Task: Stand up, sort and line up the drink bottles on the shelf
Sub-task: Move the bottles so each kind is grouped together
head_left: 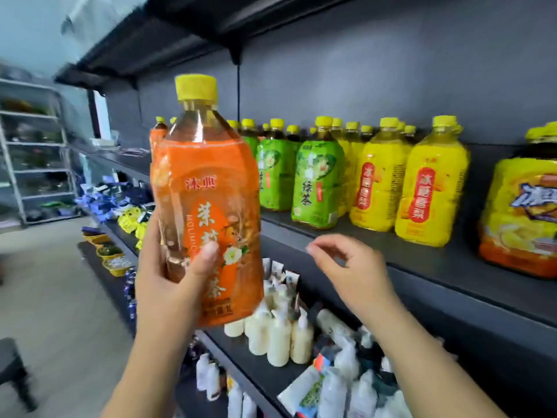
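The large orange-labelled plastic tea bottle with a yellow cap (pixel 208 203) hides most of another orange-labelled bottle (pixel 157 132) behind it on the dark shelf board (pixel 422 254), and the left hand (pixel 168 276) covers the held bottle's lower left side. The big yellow-and-orange jug-shaped bottle (pixel 521 212) is cut off by the right edge, and the rear rows of green-labelled bottles (pixel 316 179) and yellow-labelled bottles (pixel 431 182) show only caps. The right hand (pixel 349 267) is motion-blurred, the pale pouches and bottles (pixel 286 336) below too soft to read.
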A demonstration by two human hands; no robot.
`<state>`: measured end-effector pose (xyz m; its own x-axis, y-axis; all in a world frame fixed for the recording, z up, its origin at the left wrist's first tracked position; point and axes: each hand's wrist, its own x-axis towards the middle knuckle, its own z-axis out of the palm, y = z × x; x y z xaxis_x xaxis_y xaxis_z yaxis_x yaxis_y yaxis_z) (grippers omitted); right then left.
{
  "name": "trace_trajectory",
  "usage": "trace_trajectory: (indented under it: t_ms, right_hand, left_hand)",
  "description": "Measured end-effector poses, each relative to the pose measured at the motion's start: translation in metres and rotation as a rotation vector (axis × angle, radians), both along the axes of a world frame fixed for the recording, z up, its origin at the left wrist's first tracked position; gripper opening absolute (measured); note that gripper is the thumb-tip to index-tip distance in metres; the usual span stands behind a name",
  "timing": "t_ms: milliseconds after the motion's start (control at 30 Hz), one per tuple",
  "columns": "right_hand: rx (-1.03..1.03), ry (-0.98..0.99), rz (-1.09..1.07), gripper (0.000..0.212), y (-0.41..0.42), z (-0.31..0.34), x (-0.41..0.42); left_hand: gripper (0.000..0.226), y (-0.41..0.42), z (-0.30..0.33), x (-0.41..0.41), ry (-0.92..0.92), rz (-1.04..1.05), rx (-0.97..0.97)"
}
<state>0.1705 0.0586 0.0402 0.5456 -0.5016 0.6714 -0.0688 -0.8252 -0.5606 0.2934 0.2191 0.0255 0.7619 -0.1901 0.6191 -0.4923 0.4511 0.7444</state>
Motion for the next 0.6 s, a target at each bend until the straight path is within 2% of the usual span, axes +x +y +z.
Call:
trace_trajectory:
  t_ms: [100,167,233,300,467,600]
  right_hand:
    - [-0.345,0.393,-0.070,0.029,0.014,-0.012,0.085]
    - [-0.447,0.510,-0.073,0.037,0.030,-0.020,0.141]
    - [-0.522,0.545,-0.060,0.040,0.046,-0.025,0.190]
    - [-0.546,0.558,-0.031,0.044,0.062,-0.026,0.240]
    - [-0.549,0.563,0.006,0.053,0.077,-0.014,0.335]
    - [-0.575,0.606,-0.040,0.055,0.063,-0.009,0.400]
  left_hand:
    - [0.078,0.041,-0.006,0.058,0.017,0.105,-0.030]
    - [0.078,0.070,-0.009,0.099,0.005,0.166,-0.037]
    - [0.103,0.093,-0.013,0.135,0.005,0.207,-0.038]
    - [0.115,0.112,-0.016,0.171,0.020,0.225,-0.038]
    - [0.093,0.126,-0.014,0.254,0.054,0.220,-0.062]
    - [0.111,0.118,-0.012,0.315,0.089,0.190,-0.087]
